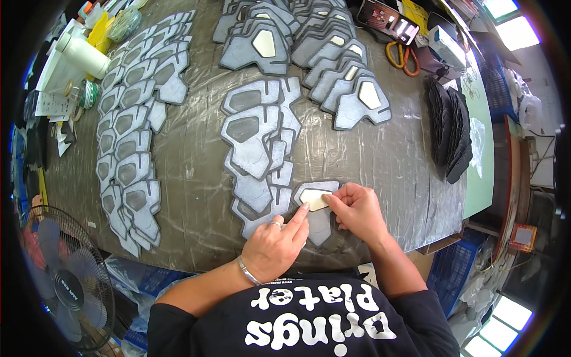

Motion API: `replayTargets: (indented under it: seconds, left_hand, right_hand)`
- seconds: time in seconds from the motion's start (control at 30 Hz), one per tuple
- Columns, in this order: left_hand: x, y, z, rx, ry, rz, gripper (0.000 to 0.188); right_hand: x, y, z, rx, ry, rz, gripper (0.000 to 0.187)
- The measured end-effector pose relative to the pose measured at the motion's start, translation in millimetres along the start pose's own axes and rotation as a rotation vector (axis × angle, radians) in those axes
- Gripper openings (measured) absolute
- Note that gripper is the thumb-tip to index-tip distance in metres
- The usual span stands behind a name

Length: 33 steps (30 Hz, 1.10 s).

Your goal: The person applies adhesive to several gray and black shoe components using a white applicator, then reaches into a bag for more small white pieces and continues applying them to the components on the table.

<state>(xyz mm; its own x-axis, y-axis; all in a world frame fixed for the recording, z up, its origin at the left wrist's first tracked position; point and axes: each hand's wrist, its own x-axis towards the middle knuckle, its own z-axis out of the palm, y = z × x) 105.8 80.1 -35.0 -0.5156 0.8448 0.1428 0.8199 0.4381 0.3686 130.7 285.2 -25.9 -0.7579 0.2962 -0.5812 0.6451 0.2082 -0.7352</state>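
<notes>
A grey foam cut-out piece [321, 223] lies at the table's near edge, with a cream-coloured patch [314, 199] set in its window. My left hand [275, 247] presses its index fingertip on the patch's left side; it wears a ring and a metal bracelet. Fingertips of my right hand [355, 208] pinch the patch's right edge. Just left of my hands, a column of overlapping grey pieces [257, 149] with empty dark windows runs up the table.
More grey pieces lie in a long row at the left [128, 154], and pieces with cream patches fill the far side [333, 59]. A stack of black pieces [451, 128] sits right. Orange scissors [402, 58], a white jug [83, 55], and a standing fan [65, 285] are around.
</notes>
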Motion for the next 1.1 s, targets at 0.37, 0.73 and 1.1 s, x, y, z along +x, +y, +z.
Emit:
replayTargets:
  seconds: [0.37, 0.73, 1.1]
  left_hand:
    - [2.6, -0.2, 0.7, -0.004, 0.013, 0.000, 0.028]
    - [-1.2, 2.6, -7.0, -0.075, -0.003, -0.047, 0.027]
    - [-6.9, -15.2, -28.6, -0.856, 0.309, -0.467, 0.026]
  right_hand:
    - [-4.4, 2.3, 0.7, -0.333, 0.136, -0.145, 0.025]
    - [11.1, -26.2, -20.6, -0.621, -0.131, -0.550, 0.044]
    - [90.0, -57.3, -75.2, -0.580, 0.810, -1.037, 0.027]
